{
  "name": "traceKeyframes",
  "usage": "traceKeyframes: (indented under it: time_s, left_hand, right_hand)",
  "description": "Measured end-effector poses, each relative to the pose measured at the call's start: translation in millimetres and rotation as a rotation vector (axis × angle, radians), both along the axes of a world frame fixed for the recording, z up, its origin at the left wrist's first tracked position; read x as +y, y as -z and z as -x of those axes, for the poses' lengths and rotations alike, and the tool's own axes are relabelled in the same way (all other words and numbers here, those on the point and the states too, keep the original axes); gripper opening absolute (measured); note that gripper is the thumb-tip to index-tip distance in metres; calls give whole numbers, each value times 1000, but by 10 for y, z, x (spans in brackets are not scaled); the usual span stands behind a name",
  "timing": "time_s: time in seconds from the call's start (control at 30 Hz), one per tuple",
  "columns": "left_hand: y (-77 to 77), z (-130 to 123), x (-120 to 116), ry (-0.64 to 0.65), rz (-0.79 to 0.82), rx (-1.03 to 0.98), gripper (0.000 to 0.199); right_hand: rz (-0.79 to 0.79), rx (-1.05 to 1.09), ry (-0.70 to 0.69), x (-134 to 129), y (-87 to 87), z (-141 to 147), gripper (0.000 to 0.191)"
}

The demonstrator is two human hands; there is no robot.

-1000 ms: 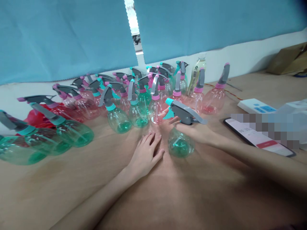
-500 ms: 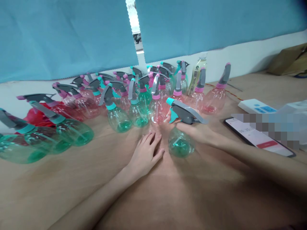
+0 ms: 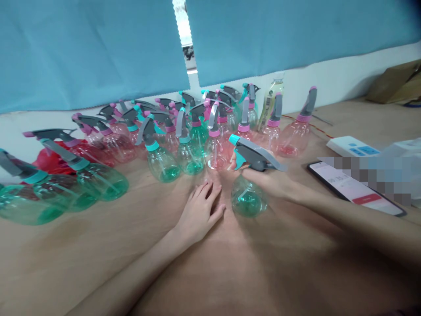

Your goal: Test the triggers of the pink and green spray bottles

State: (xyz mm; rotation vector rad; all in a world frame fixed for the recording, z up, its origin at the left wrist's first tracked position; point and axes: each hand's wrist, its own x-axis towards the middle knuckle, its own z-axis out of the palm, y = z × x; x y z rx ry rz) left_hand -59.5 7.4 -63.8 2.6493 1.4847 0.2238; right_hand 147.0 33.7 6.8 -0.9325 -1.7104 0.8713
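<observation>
My left hand lies flat on the brown tabletop, fingers a little apart, holding nothing. Just to its right, my right hand is closed around the neck of a green spray bottle. That bottle stands nearly upright with its turquoise nozzle pointing left; the grey head hides part of my fingers. A pink-collared clear spray bottle stands just beyond my hands. Two green spray bottles with turquoise collars are to the left of it.
Several pink and green spray bottles crowd along the back wall, with more green ones at the left. A labelled drink bottle stands behind. On the right are a phone, a white device and a brown box.
The green spray bottle and my right hand have shifted very slightly to the right. My left hand has stayed in place.
</observation>
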Motion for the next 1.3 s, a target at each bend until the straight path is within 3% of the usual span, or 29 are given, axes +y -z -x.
traceKeyframes:
  time_s: [0.37,0.67,1.1,1.3]
  left_hand:
    - [-7,-1,-3,-3,15,0,54]
    - [5,7,0,-2,9,-10,53]
    - [-5,4,-1,-2,6,1,53]
    - [1,8,-2,1,-1,-16,53]
  right_hand:
    - [-40,-103,46,2,45,-17,47]
    - [-21,-149,56,-11,39,-18,37]
    - [-21,-146,69,2,74,-23,50]
    - [-13,-140,54,-7,49,-18,45]
